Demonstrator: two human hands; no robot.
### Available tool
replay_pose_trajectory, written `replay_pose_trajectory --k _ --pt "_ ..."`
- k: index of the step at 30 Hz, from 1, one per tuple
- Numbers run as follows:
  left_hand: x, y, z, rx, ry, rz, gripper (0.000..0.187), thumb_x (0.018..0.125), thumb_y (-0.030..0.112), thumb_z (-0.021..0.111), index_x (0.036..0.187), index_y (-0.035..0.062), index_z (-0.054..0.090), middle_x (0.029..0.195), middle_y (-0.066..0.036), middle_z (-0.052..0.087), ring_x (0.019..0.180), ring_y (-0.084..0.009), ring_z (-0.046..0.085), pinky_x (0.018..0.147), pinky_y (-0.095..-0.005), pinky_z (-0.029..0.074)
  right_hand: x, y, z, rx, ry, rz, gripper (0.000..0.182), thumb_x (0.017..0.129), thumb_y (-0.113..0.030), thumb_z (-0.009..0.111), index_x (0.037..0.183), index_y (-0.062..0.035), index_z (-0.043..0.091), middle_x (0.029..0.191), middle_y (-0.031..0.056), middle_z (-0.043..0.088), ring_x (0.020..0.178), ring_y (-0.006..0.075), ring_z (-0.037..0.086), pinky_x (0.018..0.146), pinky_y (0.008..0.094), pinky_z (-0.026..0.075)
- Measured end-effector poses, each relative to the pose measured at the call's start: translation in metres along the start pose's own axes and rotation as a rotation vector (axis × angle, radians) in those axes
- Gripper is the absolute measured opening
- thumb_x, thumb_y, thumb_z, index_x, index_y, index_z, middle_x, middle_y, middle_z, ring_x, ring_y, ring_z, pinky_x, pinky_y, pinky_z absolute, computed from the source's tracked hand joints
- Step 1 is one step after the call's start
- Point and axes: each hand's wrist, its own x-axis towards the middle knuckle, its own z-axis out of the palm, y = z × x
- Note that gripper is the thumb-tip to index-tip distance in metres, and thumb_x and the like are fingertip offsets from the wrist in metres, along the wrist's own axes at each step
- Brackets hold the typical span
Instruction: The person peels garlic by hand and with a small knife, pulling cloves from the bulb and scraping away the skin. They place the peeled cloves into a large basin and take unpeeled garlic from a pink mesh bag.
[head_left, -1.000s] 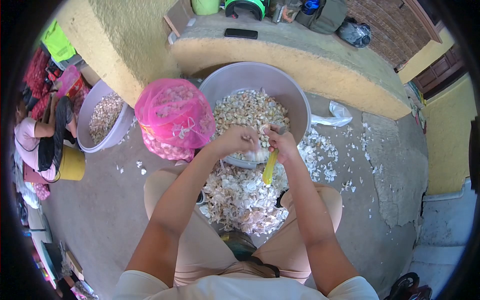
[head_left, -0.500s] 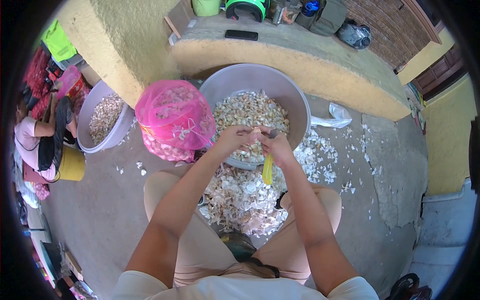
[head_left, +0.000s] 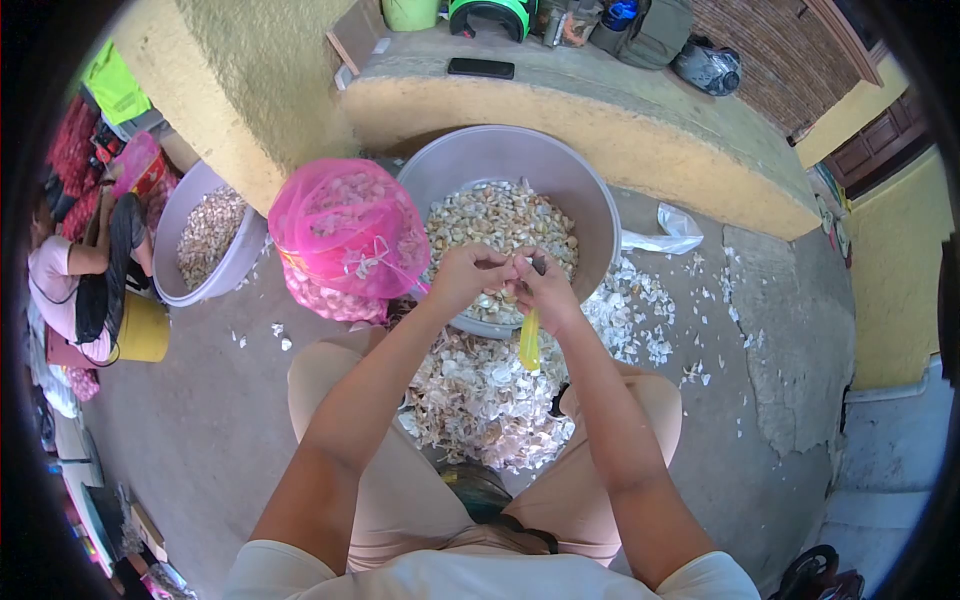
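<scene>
Both my hands meet over the near part of a large greyish basin (head_left: 415,180) holding many garlic cloves (head_left: 500,215). My left hand (head_left: 468,277) is closed in a pinch, its fingertips against those of my right; the garlic clove between them is mostly hidden. My right hand (head_left: 550,292) is wrapped round a small knife (head_left: 530,345). Its yellow handle end hangs below the palm, and a dark part shows by the thumb. Beneath my hands, between my legs, lies a heap of papery garlic skins (head_left: 490,400).
A pink mesh bag of garlic (head_left: 345,225) stands left of the basin. Farther left, a person (head_left: 75,265) sits by another basin (head_left: 210,285) of cloves. Behind is a ledge with a phone (head_left: 481,68), a green helmet (head_left: 490,15) and bags. A plastic bag (head_left: 675,230) lies right.
My fingertips have drawn together, covering the pinkish clove that showed between them. My right hand has turned slightly, and the yellow handle has shifted a little left.
</scene>
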Motion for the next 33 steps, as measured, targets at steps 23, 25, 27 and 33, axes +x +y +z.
replay_pose_trajectory --k 23,25,27,33 --pt "-0.001 0.002 0.0 -0.235 -0.061 -0.157 0.029 0.08 0.022 0.061 0.096 -0.0019 0.058 0.074 -0.004 0.055 0.066 -0.0101 0.054 0.063 -0.024 0.052 0.007 -0.002 -0.008 0.265 -0.012 0.05 0.024 0.089 -0.025 0.045 0.1 -0.0042 0.048 0.064 0.0013 0.046 0.042 0.0057 0.03 0.041 0.0212 0.029" --pt "-0.001 0.002 -0.001 -0.239 -0.072 -0.177 0.028 0.079 0.021 0.061 0.095 -0.002 0.058 0.074 -0.004 0.055 0.066 -0.01 0.054 0.062 -0.0241 0.051 0.007 -0.003 -0.007 0.342 0.011 0.059 0.023 0.09 -0.025 0.043 0.101 -0.0047 0.047 0.065 0.0019 0.046 0.043 0.0061 0.03 0.041 0.0214 0.029" --pt "0.0 0.0 -0.003 -0.223 -0.087 -0.206 0.029 0.078 0.021 0.063 0.093 -0.0026 0.058 0.074 -0.004 0.055 0.066 -0.0099 0.054 0.061 -0.0242 0.051 0.008 -0.004 -0.004 0.389 0.092 0.031 0.024 0.09 -0.025 0.041 0.102 -0.005 0.047 0.066 0.0022 0.045 0.043 0.0065 0.029 0.041 0.0215 0.029" --pt "-0.003 0.0 -0.011 -0.197 -0.111 -0.245 0.029 0.077 0.023 0.064 0.092 -0.0013 0.059 0.074 -0.003 0.056 0.066 -0.0095 0.055 0.059 -0.0248 0.05 0.027 -0.002 -0.009 0.431 0.389 -0.099 0.023 0.091 -0.024 0.037 0.108 -0.0087 0.042 0.067 0.0012 0.043 0.044 0.0064 0.029 0.043 0.0203 0.03"
